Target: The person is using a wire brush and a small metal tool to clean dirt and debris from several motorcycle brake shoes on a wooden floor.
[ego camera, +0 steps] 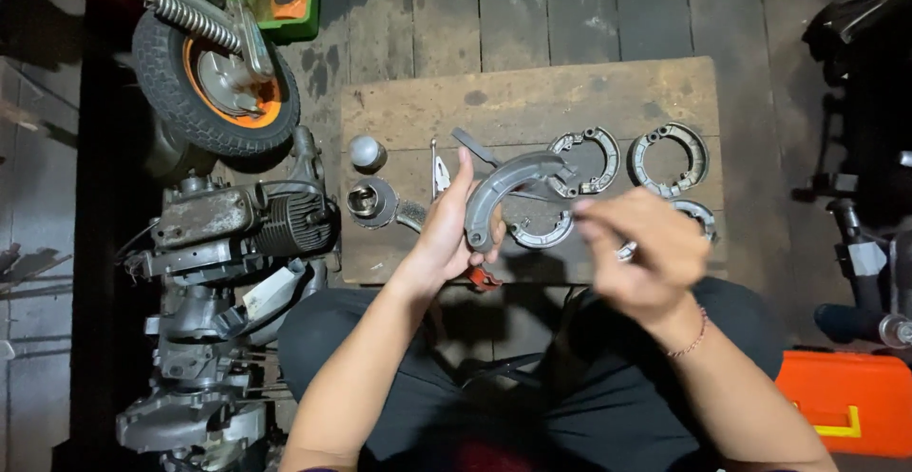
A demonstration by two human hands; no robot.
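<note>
Dim workshop, dark plank floor (532,7), wooden board (532,102)

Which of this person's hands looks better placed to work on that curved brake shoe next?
Probably the right hand. The left hand already grips the curved brake shoe above the wooden board, so it is occupied steadying it. The right hand hovers just beside the shoe, fingers pinched and blurred; whether they hold anything is unclear.

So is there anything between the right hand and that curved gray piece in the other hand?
Nothing visible. The curved brake shoe sits in the left hand, and the right hand hovers beside it with open air between them.
</note>
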